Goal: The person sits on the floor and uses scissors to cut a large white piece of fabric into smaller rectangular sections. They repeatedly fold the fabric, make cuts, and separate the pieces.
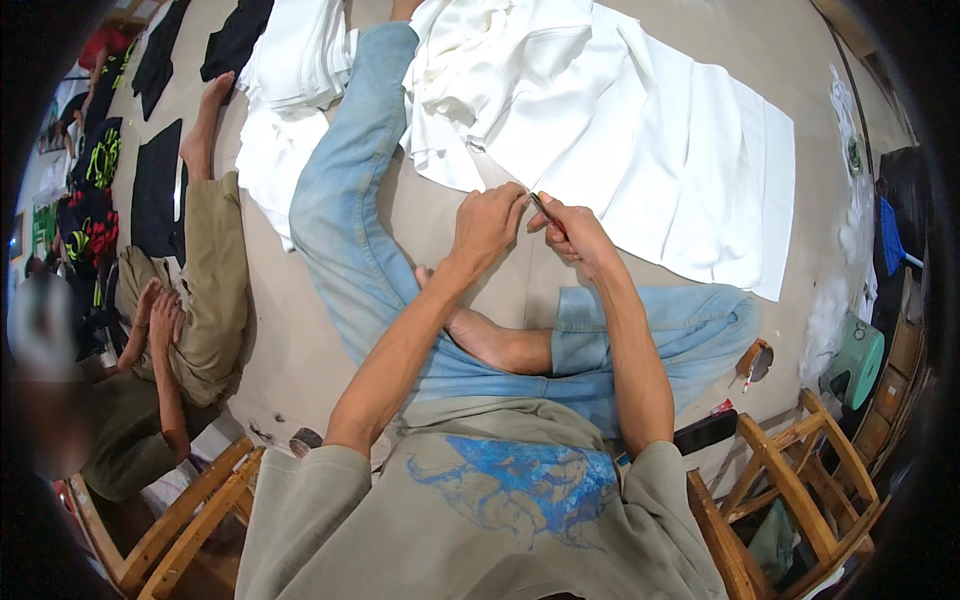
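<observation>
White cloth [640, 150] lies in folds across the floor in front of me, its near edge by my fingertips. My left hand [488, 228] is closed in a pinch at that edge. What sits between its fingertips is too small to tell; a fine thread seems to run there from the cloth. Close beside it, my right hand [580, 238] grips small thread snips [546, 212] with dark blades and a red part. Their tip points at the left fingertips. My fingers partly hide the snips' handle.
A stack of white cloth [295, 60] lies beyond my left knee. Black cloth pieces [155, 190] are near a seated person [165, 330] at left. Wooden stools [790, 480] stand at lower right and lower left. Sunglasses [755, 362] and a green round container [855, 362] are at right.
</observation>
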`<state>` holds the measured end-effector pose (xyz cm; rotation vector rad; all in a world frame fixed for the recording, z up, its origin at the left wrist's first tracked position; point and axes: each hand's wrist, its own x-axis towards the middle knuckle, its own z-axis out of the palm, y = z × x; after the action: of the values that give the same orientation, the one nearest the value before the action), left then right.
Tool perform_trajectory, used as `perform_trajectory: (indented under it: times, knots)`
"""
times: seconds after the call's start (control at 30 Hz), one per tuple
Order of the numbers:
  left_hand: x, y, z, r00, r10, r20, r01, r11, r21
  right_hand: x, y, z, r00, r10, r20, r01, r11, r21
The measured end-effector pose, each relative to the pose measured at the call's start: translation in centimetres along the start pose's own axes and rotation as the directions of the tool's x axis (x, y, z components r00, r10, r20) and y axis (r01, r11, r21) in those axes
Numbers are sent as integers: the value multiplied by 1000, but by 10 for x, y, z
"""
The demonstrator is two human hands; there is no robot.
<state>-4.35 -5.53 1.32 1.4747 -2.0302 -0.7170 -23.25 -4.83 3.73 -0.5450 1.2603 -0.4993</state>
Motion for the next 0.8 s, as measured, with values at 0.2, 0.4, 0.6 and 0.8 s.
perform_trajectory:
  times: [0.2,0.4,0.6,0.8]
  knots:
    - [-2,-3,-1,998,16,-55,-18,999,-33,7,4,6,999,-5,-40,5,1000,4]
    - [-1,-4,-2,1000,17,-27,-17,1000,-25,10,6,7,999,-28,-20,29,996,80]
    - [-1,-4,-2,1000,11,-13,-11,1000,-15,12,8,8,1000,-20,-13,21,993,118]
    - [-3,-7,1,1000,10,-17,-10,1000,-6,12,9,7,1000,-21,-16,22,993,120]
